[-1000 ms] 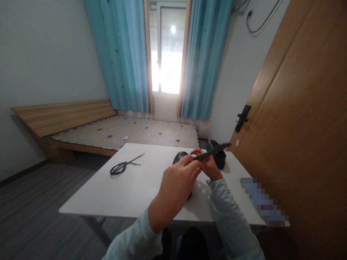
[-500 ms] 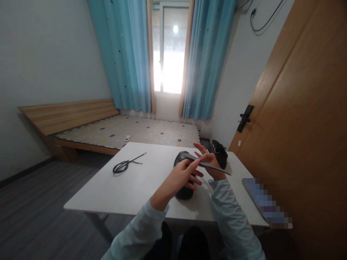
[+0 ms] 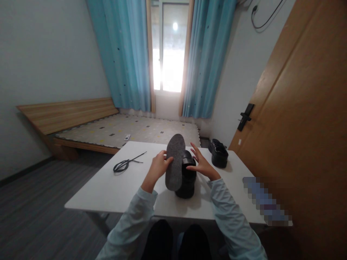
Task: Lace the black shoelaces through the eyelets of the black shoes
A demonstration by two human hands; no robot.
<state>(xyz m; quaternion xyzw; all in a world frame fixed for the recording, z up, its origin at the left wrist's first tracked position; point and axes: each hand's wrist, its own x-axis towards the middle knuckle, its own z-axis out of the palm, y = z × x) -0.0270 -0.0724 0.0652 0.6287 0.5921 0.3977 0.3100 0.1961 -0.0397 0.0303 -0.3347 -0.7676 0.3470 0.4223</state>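
Observation:
My left hand [image 3: 158, 166] grips a grey felt-like insole [image 3: 175, 162] by its left edge, thumb on the near face. The insole is held up with its flat face towards me, partly covering a black shoe [image 3: 187, 184] behind it on the white table. That shoe shows no lace across its opening. My right hand [image 3: 202, 164] is beside the shoe's right side, fingers spread and thumb over the opening; it holds nothing, and I cannot tell whether it touches the shoe.
A coiled black shoelace [image 3: 123, 165] lies on the left of the white table [image 3: 108, 196]. A second, laced black shoe [image 3: 219, 155] stands at the back right. A blurred flat object [image 3: 264, 202] lies at the right edge, near the wooden door [image 3: 303, 126]. Beyond the table is a bed [image 3: 146, 126].
The insole has turned from edge-on between both hands to facing me, moving left in my left hand. My right hand has let go of it and opened beside the shoe.

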